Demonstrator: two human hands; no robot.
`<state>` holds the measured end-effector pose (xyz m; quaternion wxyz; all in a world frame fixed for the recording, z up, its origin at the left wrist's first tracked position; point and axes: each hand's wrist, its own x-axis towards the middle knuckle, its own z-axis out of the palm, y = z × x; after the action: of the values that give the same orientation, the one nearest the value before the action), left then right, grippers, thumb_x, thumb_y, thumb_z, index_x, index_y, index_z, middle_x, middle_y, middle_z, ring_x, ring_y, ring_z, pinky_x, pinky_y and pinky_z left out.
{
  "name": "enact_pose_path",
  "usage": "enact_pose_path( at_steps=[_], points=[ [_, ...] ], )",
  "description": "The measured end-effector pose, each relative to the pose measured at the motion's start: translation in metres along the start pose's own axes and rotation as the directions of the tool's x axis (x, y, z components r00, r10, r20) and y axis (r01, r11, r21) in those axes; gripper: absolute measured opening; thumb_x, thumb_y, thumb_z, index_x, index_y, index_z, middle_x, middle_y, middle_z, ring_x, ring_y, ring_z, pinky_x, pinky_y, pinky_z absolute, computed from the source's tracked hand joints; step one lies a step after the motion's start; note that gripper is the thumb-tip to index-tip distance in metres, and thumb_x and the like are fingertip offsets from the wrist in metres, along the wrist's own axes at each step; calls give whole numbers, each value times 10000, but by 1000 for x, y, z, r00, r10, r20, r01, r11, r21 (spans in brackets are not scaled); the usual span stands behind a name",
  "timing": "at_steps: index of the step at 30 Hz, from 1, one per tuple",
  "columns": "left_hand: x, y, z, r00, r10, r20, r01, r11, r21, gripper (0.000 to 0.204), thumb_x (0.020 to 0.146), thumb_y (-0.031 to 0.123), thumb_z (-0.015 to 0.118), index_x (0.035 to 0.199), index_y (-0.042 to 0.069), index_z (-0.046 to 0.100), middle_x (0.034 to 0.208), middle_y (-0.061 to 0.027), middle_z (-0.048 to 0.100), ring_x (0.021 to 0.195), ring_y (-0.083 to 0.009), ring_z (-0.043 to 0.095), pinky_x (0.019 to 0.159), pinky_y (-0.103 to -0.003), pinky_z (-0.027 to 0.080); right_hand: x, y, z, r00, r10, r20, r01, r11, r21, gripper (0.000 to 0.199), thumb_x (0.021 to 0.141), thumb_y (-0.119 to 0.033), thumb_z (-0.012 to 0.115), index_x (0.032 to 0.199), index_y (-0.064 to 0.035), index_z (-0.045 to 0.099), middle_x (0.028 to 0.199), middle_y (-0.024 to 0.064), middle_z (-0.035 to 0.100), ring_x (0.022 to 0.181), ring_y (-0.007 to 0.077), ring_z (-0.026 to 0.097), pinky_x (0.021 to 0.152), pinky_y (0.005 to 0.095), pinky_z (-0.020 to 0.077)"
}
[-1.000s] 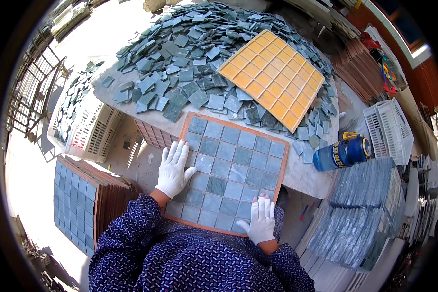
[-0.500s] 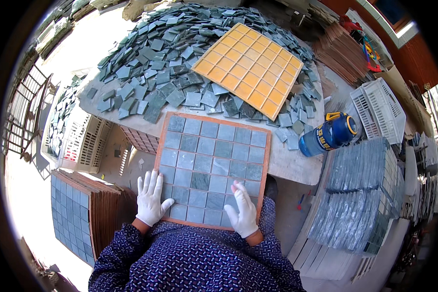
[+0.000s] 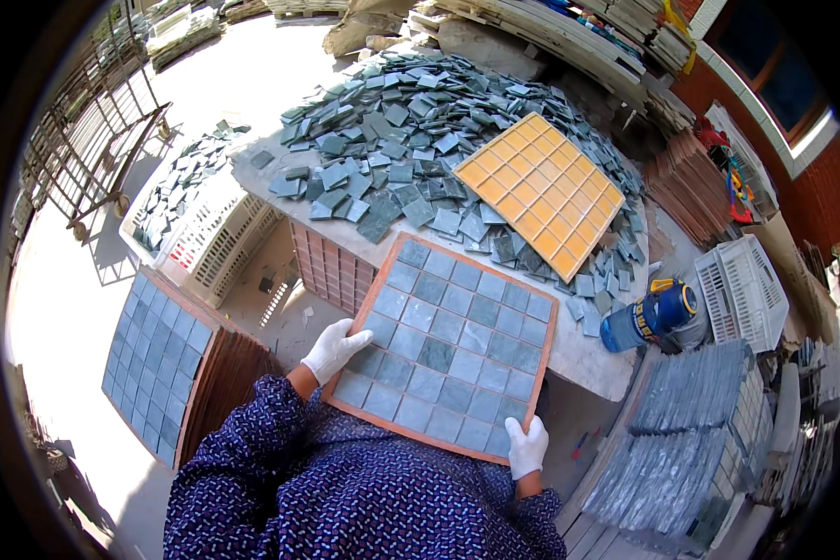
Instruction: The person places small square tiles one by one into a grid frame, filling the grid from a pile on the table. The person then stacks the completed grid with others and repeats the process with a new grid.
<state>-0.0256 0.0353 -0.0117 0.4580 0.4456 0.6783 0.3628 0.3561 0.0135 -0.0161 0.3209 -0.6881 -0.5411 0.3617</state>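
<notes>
A square orange-brown tray (image 3: 542,373) filled with grey-green square tiles is held in front of me, partly off the near edge of the stone table (image 3: 583,353). My left hand (image 3: 334,347), in a white glove, grips the tray's left edge. My right hand (image 3: 527,446), also gloved, grips its near right corner. Beyond the tray lies an empty yellow grid tray (image 3: 541,191) on a heap of loose grey-green tiles (image 3: 397,121).
A blue and yellow bottle (image 3: 649,317) lies at the table's right end. A stack of tile-filled trays (image 3: 154,359) stands at my left, white plastic crates (image 3: 205,233) behind it. Stacked tile sheets (image 3: 691,439) and a white crate (image 3: 742,289) are on the right.
The tile-filled tray has been drawn toward me off the table. Both hands shifted from resting flat on the tiles to gripping its edges.
</notes>
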Motion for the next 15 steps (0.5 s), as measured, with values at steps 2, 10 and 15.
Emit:
enact_pose_path(
  at_steps=[2,10,15],
  points=[
    [-12,-17,4,994,61,-93,-67,996,-59,435,868,343,638,996,-71,604,817,-88,643,785,-148,601,714,-315,488,-6,-4,-8,1000,-19,-17,18,999,-48,291,777,-227,697,792,15,535,653,106,537,583,225,514,586,387,422],
    [-127,-18,-35,966,-171,196,250,406,-879,489,980,376,477,1286,-5,480,1188,-86,577,1065,-185,557,931,-332,462,27,-89,-8,870,-445,211,467,882,-64,168,779,-147,579,779,15,535,628,82,496,574,182,502,546,365,402],
    [-199,-47,-83,953,-176,-246,-132,490,-862,548,974,390,489,1349,-1,409,1275,-123,540,1098,-236,578,957,-369,477,73,-158,85,618,-690,377,715,693,94,417,958,-264,522,1217,63,517,1127,149,607,962,214,608,865,301,457]
  ],
)
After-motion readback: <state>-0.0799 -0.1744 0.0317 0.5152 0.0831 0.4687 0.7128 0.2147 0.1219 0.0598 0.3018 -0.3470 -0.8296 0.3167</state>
